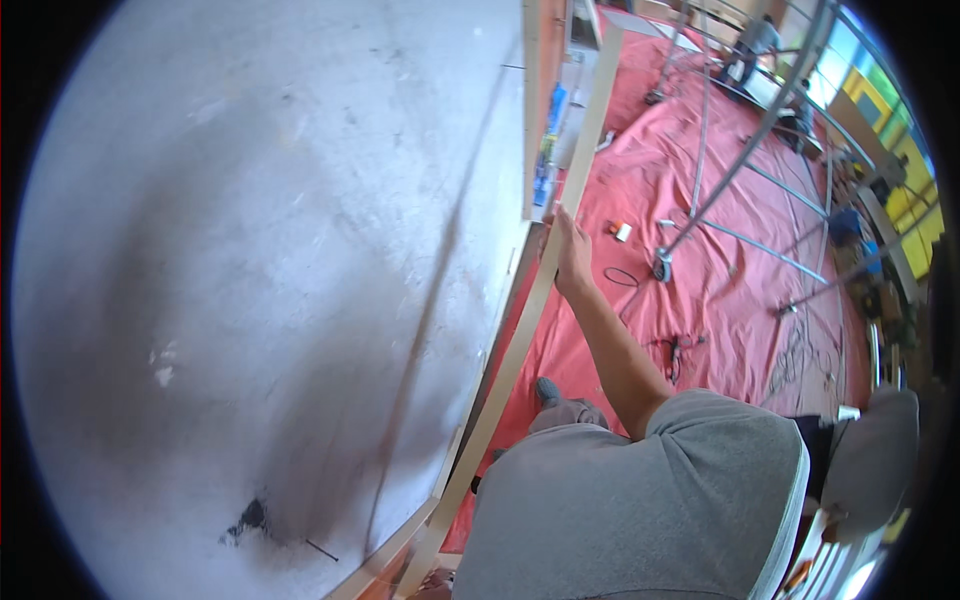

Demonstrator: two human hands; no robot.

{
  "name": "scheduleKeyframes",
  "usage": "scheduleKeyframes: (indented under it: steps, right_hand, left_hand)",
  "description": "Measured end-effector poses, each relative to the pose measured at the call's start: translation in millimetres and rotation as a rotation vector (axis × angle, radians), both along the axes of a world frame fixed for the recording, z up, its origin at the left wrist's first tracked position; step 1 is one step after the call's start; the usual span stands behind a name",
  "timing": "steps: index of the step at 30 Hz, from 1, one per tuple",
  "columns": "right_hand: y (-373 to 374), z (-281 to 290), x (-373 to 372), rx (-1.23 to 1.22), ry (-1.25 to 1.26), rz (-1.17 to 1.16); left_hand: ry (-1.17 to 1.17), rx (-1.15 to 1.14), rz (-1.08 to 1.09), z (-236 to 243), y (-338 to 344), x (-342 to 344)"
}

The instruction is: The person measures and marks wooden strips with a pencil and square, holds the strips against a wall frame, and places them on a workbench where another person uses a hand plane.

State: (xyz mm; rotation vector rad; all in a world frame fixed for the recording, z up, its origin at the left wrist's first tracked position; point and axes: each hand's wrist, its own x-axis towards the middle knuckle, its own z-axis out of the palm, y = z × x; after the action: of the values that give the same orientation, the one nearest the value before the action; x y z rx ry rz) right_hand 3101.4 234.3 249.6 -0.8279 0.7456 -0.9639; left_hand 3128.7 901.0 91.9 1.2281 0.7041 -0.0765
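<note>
A long, pale wooden batten (520,345) slants from the bottom edge up to the top of the view. My right hand (571,258) is closed round it above its middle, with the arm stretched out. At the lower edge, a small part of my left hand (437,580) shows against the batten's near end, its fingers curled there; most of that hand is out of view. Left of the batten stands a large whitish panel (280,250) with grey smudges, a dark patch and a thin nail-like piece near its lower edge.
Wrinkled red sheeting (640,340) covers the floor. Right of my arm stands metal scaffolding (755,140) on castors (661,265). A power tool (678,352) and cables (795,360) lie on the sheeting. People (755,45) are at the far right, near a yellow wall (905,190).
</note>
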Motion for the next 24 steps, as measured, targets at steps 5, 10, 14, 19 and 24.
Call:
scheduleKeyframes:
  steps: [5, 10, 14, 19, 24]
  right_hand:
    - [3.3, 76.2, -44.6, -0.24, 0.093, -0.132]
    - [15.0, 111.7, -107.1, -0.434, 0.128, -0.221]
    - [0.1, 112.0, -171.2, -0.578, 0.17, -0.364]
    - [-28.0, 107.1, -243.0, -0.637, 0.082, -0.45]
    - [-53.5, 119.2, -328.1, -0.836, 0.045, -0.689]
  left_hand:
    - [0.343, 0.102, -0.571, -87.3, -59.3, -34.1]
    - [0.473, 0.256, -1.107, -140.7, -98.7, -46.1]
    - [0.338, 0.426, -1.495, -152.4, -145.7, -22.9]
    - [-0.054, 0.696, -1.953, -144.1, -241.6, 28.0]
    - [-0.403, 0.806, -2.215, -121.0, -378.9, 58.9]
